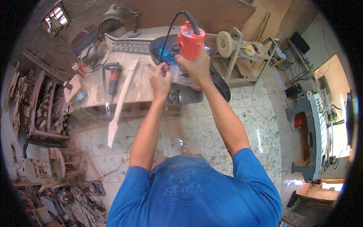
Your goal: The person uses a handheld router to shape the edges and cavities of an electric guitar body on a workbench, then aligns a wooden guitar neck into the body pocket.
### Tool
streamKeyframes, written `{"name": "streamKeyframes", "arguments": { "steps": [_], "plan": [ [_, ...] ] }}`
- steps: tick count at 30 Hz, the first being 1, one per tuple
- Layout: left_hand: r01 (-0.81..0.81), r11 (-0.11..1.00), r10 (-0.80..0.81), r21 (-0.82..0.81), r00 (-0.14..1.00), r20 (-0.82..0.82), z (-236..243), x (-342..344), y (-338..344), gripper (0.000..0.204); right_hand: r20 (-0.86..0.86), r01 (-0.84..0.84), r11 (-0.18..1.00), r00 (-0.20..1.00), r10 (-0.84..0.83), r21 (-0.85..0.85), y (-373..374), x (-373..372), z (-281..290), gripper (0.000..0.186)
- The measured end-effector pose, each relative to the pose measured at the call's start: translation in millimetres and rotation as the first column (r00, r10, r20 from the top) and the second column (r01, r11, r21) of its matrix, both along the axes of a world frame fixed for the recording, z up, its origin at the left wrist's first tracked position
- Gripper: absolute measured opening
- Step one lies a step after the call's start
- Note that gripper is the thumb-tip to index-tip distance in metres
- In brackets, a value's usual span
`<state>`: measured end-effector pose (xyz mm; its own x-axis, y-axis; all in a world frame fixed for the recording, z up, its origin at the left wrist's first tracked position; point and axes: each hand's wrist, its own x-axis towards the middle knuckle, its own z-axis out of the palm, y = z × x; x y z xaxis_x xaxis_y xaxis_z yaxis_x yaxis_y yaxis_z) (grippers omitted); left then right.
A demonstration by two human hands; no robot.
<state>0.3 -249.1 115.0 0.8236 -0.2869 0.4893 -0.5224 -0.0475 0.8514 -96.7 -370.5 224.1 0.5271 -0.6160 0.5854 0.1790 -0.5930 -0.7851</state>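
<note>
My right hand (194, 68) is closed round the lower housing of an orange-red handheld power tool (190, 44), a router by its shape, with a black cable arching from its top. My left hand (160, 79) is closed on a red knob (165, 68) at the left of the tool's base. The tool stands over a large dark, rounded workpiece (223, 89), with a blue patch (165, 53) showing near the tool. A long pale wooden neck-shaped piece (123, 94) lies left of my left hand, hanging over the bench's front edge.
The dusty workbench (94, 96) carries an angle tool (112, 81), a metal strip, bottles (77, 69) and a desk lamp (133, 31). A wooden frame with a buffing wheel (224, 44) stands at right. A cluttered rack (51, 109) is at left, a machine (311, 136) far right, tiled floor (261, 113) below.
</note>
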Motion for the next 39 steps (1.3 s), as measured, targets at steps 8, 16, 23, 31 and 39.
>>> {"name": "streamKeyframes", "arguments": {
  "steps": [8, 16, 23, 31, 39],
  "plan": [
    [0.083, 0.996, -0.087, -0.033, 0.987, -0.137, -8, 4, 1, 0.037, 0.022, 0.032, 0.999, 0.999, -0.031, -0.027, 6, -5, 2, 0.071],
    [0.094, 0.993, -0.108, -0.073, 0.967, -0.230, -5, -6, 7, 0.040, -0.019, 0.013, 1.000, 1.000, -0.013, 0.023, 10, -17, 0, 0.063],
    [0.105, 0.994, -0.109, -0.036, 0.979, -0.174, -8, -7, 11, 0.042, -0.018, 0.027, 1.000, 0.999, -0.027, -0.004, 12, -22, 0, 0.066],
    [0.109, 0.992, -0.119, -0.060, 0.974, -0.195, 0, -13, 14, 0.038, -0.028, 0.016, 1.000, 0.999, -0.016, 0.012, 13, -22, -1, 0.065],
    [0.097, 0.995, -0.097, -0.008, 0.982, -0.165, 2, -16, 19, 0.038, -0.005, 0.017, 1.000, 1.000, -0.017, 0.001, 17, -27, 1, 0.064]
  ]
}}
